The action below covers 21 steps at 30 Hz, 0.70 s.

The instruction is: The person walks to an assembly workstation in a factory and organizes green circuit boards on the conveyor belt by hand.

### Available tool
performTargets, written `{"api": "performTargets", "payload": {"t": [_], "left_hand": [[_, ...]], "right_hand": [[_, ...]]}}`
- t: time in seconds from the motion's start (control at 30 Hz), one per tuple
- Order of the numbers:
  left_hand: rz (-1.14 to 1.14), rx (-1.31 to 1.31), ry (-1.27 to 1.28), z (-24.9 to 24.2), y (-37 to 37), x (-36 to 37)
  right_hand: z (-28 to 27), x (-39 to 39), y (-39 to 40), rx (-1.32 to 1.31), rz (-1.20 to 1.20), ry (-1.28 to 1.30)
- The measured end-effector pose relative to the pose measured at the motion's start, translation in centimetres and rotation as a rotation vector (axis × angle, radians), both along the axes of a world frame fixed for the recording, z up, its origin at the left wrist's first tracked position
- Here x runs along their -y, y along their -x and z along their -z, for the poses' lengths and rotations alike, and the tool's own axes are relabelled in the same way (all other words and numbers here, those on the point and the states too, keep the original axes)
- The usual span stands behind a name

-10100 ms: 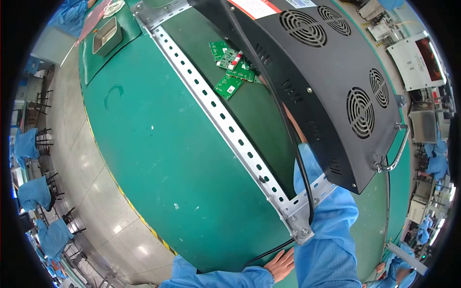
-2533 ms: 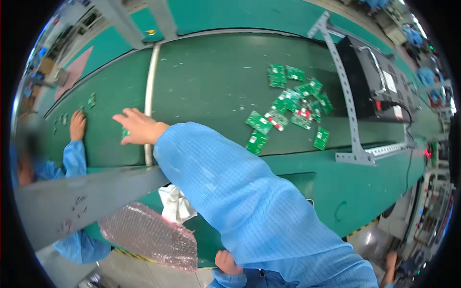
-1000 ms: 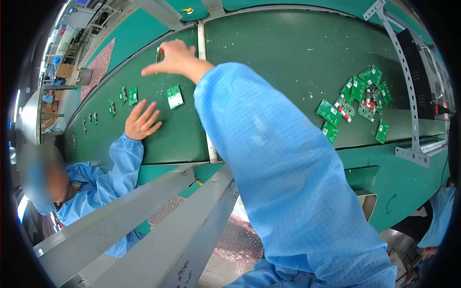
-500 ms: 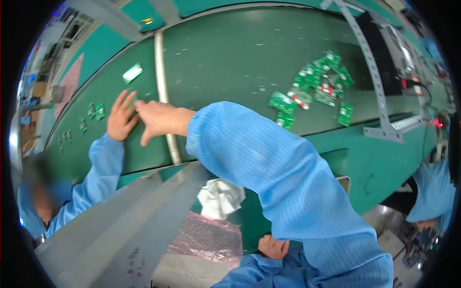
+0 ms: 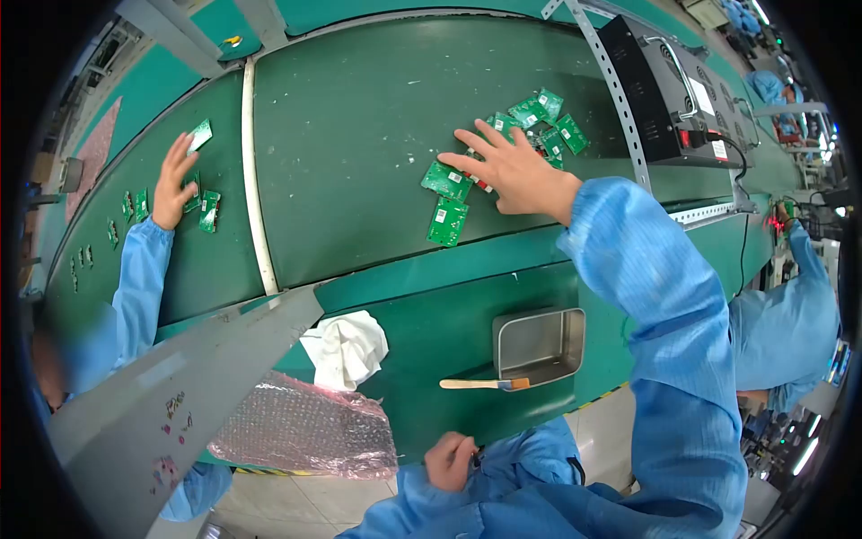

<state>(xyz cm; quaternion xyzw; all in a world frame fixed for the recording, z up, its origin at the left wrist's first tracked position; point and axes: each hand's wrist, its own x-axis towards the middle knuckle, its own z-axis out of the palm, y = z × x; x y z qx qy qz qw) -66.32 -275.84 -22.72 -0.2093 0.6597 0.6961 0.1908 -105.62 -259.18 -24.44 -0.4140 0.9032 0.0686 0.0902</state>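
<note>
My right hand [image 5: 516,172] is open, fingers spread, just above a loose cluster of green circuit boards [image 5: 530,112] on the green work surface. Part of the cluster is hidden beneath it, with some red parts showing between the boards. Two boards, an upper one [image 5: 446,181] and a lower one [image 5: 448,222], lie at its left side. Down by the bench's near edge, my left hand [image 5: 449,461] is curled closed close to my body, with nothing visible in it.
At left, past a white divider strip [image 5: 255,180], a co-worker's hand [image 5: 171,186] is among more boards [image 5: 209,211]. Nearer me are a metal tray [image 5: 539,346], a wooden-handled brush [image 5: 480,384], white cloth [image 5: 348,349] and bubble wrap [image 5: 310,427]. A perforated metal frame [image 5: 615,90] and black device [image 5: 660,99] stand right.
My right hand has swung from beside the co-worker's hand at the left over to the board cluster. Boards now lie beside the co-worker's hand. The camera view has shifted; the tray and brush show.
</note>
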Motion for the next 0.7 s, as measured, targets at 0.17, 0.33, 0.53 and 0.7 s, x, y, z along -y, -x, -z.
{"api": "performTargets", "payload": {"t": [0.17, 0.33, 0.53, 0.7], "left_hand": [[0.108, -0.188, 0.066, -6.3, 4.6, 4.9], [0.239, -0.612, 0.362, -6.6, 16.9, 3.4], [0.21, -0.637, 1.105, 1.8, 28.8, -0.5], [0.227, -0.465, 1.308, 6.7, 31.1, -1.2]], "right_hand": [[-0.2, 0.1, 2.2, 0.075, -0.068, 0.111], [-0.4, 0.7, 3.8, 0.114, -0.07, 0.119], [-0.9, 3.0, 4.8, 0.338, 0.18, 0.62], [0.5, 14.5, 4.5, 0.489, 0.184, 0.864]]}}
